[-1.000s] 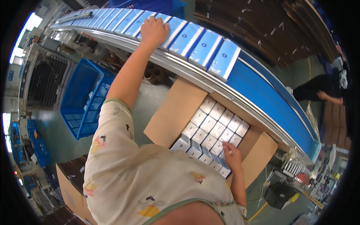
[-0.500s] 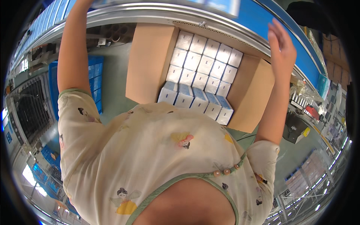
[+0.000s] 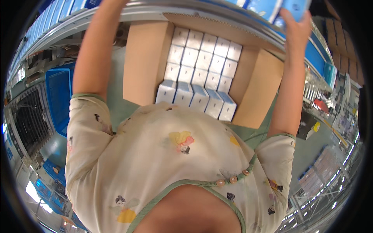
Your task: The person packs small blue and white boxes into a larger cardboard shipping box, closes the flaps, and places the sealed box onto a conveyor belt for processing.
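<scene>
My right hand [image 3: 298, 33] is at the far right of the conveyor, its thumb and fingers against a blue-and-white pack [image 3: 297, 8] at the top edge. More blue-and-white packs [image 3: 262, 7] lie to the left of it, partly cut off. My left forearm [image 3: 95, 54] reaches up over the conveyor's metal rail; the hand itself is beyond the top edge. Between my arms stands an open cardboard box [image 3: 147, 62] with its flaps spread. Inside are rows of white-topped packs [image 3: 189, 57], with a nearer row [image 3: 199, 97] showing blue sides.
The conveyor's metal rail [image 3: 155, 12] curves across the top, just beyond the box. More packs [image 3: 54, 17] stand in line at the upper left. A blue crate [image 3: 58, 101] is on the floor at left. A black bin [image 3: 307, 126] stands at right.
My right hand was apart from any pack over the blue belt; now it is against a pack. The packs at the top have come rightward. My left arm has also shifted right.
</scene>
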Motion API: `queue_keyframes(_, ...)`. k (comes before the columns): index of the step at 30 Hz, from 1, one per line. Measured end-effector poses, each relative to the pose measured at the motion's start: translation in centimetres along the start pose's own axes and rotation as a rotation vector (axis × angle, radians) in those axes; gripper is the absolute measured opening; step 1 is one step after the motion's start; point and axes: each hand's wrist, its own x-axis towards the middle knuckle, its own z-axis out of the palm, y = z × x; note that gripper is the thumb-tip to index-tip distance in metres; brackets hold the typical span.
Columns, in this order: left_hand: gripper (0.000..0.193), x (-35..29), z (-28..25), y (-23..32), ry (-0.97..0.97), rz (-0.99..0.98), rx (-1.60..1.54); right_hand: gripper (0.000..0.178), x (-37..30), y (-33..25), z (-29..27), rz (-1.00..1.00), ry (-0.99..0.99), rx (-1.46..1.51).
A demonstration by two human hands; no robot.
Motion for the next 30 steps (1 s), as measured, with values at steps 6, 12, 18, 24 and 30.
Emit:
queue_keyframes(6, 0.087, -12.0, -3.5, 4.2, -0.129, 0.147, 0.228, 0.078, -14.1, -7.8, -5.5, -0.1, 0.094, -0.346)
queue_keyframes(12, 0.088, -21.6, 2.5, -4.5, -1.181, -0.479, 0.675, 0.064, -24.8, 1.1, -3.0, 0.714, -0.855, -0.631)
queue_keyframes(18, 0.063, -18.8, 9.3, -10.7, -1.383, -0.295, 0.575, 0.041, -22.5, 11.1, 3.9, 0.548, -1.221, -0.938)
queue_keyframes(24, 0.066, -21.0, 9.0, -15.7, -1.519, -0.539, 0.359, 0.07, -23.8, 14.2, 5.3, 0.768, -1.248, -0.416)
queue_keyframes(30, 0.055, -12.4, 4.2, -6.9, -1.498, -0.318, 0.146, 0.07, -25.6, 16.3, 3.9, 0.653, -1.254, -0.587)
